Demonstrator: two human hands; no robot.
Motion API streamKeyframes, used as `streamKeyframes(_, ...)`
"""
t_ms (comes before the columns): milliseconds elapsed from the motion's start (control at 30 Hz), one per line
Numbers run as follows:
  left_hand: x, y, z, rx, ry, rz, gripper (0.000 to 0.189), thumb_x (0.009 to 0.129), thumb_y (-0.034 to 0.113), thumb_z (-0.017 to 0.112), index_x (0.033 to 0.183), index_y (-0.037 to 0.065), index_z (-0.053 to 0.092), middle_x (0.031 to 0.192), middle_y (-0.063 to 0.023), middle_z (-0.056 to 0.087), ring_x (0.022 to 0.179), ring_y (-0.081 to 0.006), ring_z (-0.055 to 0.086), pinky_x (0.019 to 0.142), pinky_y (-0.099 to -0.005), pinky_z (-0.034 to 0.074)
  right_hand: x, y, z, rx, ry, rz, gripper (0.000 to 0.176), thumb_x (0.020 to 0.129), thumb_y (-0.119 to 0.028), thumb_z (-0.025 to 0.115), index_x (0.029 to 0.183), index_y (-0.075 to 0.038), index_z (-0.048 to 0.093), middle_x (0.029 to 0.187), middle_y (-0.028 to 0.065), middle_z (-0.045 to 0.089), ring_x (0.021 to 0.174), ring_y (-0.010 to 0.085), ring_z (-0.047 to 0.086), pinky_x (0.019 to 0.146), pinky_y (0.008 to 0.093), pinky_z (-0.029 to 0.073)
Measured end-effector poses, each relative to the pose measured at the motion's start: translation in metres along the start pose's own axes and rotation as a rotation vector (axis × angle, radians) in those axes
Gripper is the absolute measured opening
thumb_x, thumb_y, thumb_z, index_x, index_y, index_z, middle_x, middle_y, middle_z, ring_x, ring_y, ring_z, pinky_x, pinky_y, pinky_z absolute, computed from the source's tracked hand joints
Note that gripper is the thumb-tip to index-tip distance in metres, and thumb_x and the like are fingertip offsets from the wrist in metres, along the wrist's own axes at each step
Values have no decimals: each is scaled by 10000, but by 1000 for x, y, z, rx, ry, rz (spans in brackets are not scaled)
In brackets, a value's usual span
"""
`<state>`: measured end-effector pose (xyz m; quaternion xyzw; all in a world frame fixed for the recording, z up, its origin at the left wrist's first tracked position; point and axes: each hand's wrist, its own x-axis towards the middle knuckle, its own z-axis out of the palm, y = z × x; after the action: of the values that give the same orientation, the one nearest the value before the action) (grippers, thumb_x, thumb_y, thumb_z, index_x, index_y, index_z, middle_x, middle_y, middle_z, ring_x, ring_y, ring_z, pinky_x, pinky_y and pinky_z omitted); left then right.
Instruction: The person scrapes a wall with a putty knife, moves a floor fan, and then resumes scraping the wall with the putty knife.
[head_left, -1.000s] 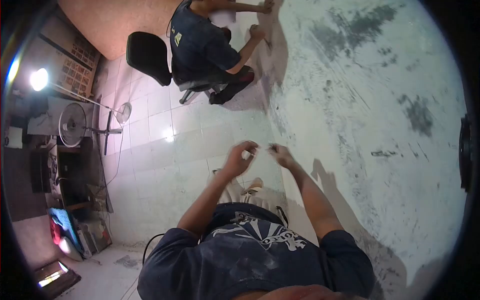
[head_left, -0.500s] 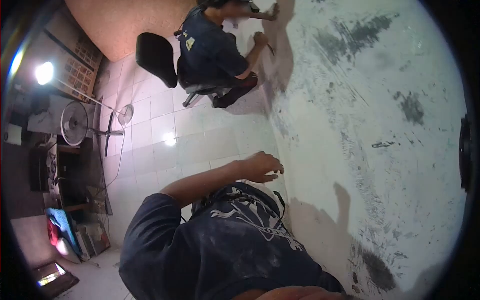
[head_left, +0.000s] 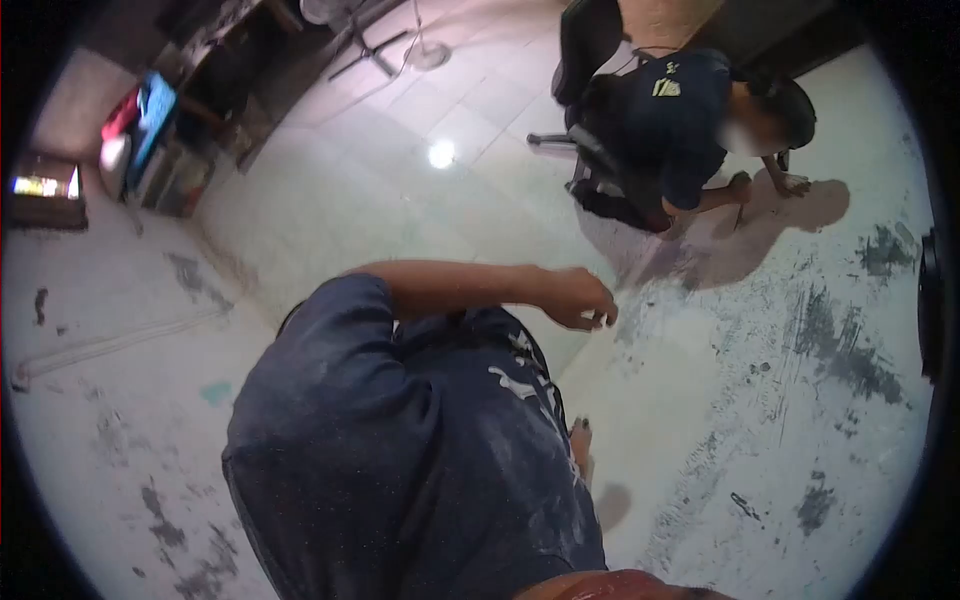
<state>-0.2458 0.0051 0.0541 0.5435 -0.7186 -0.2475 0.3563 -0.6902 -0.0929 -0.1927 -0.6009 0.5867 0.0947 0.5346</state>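
Observation:
My left hand (head_left: 578,298) hangs in front of my body with the fingers loosely bent. Light gaps show between thumb and fingers, and they hold nothing. Past the front edge of my dark, dusty T-shirt (head_left: 400,450) a small part of my right hand (head_left: 581,443) shows, close to the white wall (head_left: 680,400). The shirt hides most of it, and I cannot tell what it holds. Grey scraped patches mark the wall. A co-worker (head_left: 650,130) in a dark T-shirt sits bent toward the same wall, one hand on it and the other gripping a thin tool (head_left: 740,215).
The co-worker's black chair (head_left: 585,45) stands on pale floor tiles (head_left: 400,190). At the back is a stand with a round base (head_left: 428,55). Blue and red cloths (head_left: 155,110) lie near shelving at the left. Another patchy wall (head_left: 110,440) runs along the lower left.
My view has swung round, so the co-worker now appears farther right and the left-hand wall has come into sight. My left hand stays in front of me, its fingers more bent.

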Motion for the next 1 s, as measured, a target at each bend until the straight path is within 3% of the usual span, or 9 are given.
streamKeyframes(67, -7, -2, 11, -15, 76, -49, 165, 766, 168, 565, 917, 104, 580, 823, -61, 602, 786, -266, 582, 682, -406, 449, 19, -65, -21, -183, -26, 19, 237, 898, -281, 467, 865, -50, 514, 574, 20, 464, 511, 119, 486, 445, 276, 406)
streamKeyframes(133, -18, 2, 20, 24, 66, -125, 167, 774, 170, 562, 924, 98, 578, 831, -67, 607, 802, -263, 588, 686, -407, 450, 82, -91, -36, -214, -1, -349, 241, 885, -283, 476, 862, -46, 511, 574, 23, 471, 466, 123, 458, 424, 258, 381)
streamKeyframes(267, -45, 9, 47, 79, 27, -264, 180, 783, 183, 564, 943, 101, 572, 831, -71, 609, 810, -264, 591, 683, -410, 451, 99, -210, -14, -120, -32, -376, 259, 872, -243, 489, 897, 13, 519, 596, 76, 532, 523, 198, 535, 495, 316, 439)
streamKeyframes(367, -58, 16, 48, 46, 50, -359, 189, 786, 193, 566, 951, 103, 570, 831, -74, 606, 815, -267, 586, 686, -411, 451, 89, -251, 26, -652, 149, -937, 279, 858, -240, 501, 914, 33, 522, 742, 173, 613, 713, 330, 601, 649, 388, 469)
streamKeyframes(433, -69, 9, 41, 95, 138, -384, 191, 787, 189, 571, 958, 105, 571, 843, -79, 600, 832, -265, 581, 695, -411, 449, 57, -281, 51, -996, -347, -787, 323, 840, -252, 517, 1006, 26, 526, 903, 223, 611, 896, 389, 571, 778, 414, 444)
streamKeyframes(533, -91, -6, 9, 100, 306, -431, 169, 783, 167, 568, 941, 106, 572, 853, -84, 598, 827, -276, 576, 693, -411, 449, 60, -296, 90, -1282, -532, -737, 344, 825, -263, 537, 1061, -13, 535, 925, 212, 607, 893, 369, 574, 779, 389, 449)
streamKeyframes(767, -174, -77, -71, 167, 458, -488, 164, 773, 167, 578, 931, 120, 571, 842, -76, 594, 808, -277, 572, 671, -408, 449, 130, -345, 113, -901, -236, -656, 401, 804, -275, 590, 1083, 8, 544, 910, 156, 622, 845, 272, 592, 768, 348, 454)
streamKeyframes(833, -205, -85, -110, 203, 455, -491, 159, 776, 166, 578, 927, 116, 571, 828, -78, 590, 798, -277, 572, 658, -400, 447, 152, -351, 102, -428, -187, -187, 374, 810, -252, 570, 1050, 34, 550, 907, 102, 603, 821, 194, 549, 710, 310, 439)
streamKeyframes(1000, -298, -119, -206, 72, 578, -623, 141, 763, 116, 584, 903, 101, 570, 813, -69, 591, 775, -266, 570, 662, -394, 444, 139, -375, 102, -198, 108, -20, 404, 838, -294, 530, 1111, -1, 484, 735, 73, 531, 470, 126, 430, 389, 271, 330)
